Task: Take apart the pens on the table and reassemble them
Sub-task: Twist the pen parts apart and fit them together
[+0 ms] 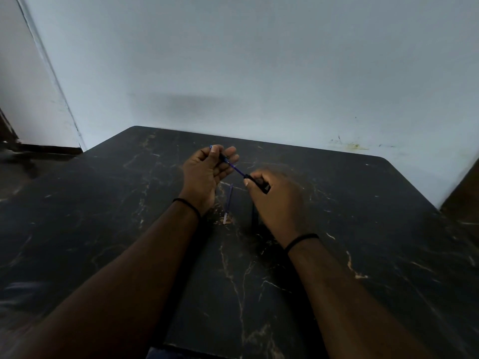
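Head view. Refill (pixel 236 169): blue, thin, held above table (pixel 337 229), spanning both hands. Left hand (pixel 204 172): fingers pinched on far end. Right hand (pixel 272 198): fingers clamped on black barrel (pixel 259 183). Second refill (pixel 229 200) and dark barrel (pixel 254 216) lying below refill. Judged light, bendable, slippery; best gripped near ends.

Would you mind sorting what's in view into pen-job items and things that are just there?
Job:
- blue refill held between left hand and right hand
- black barrel piece
- spare refill
- dark pen part

Just there:
- wristbands
- table
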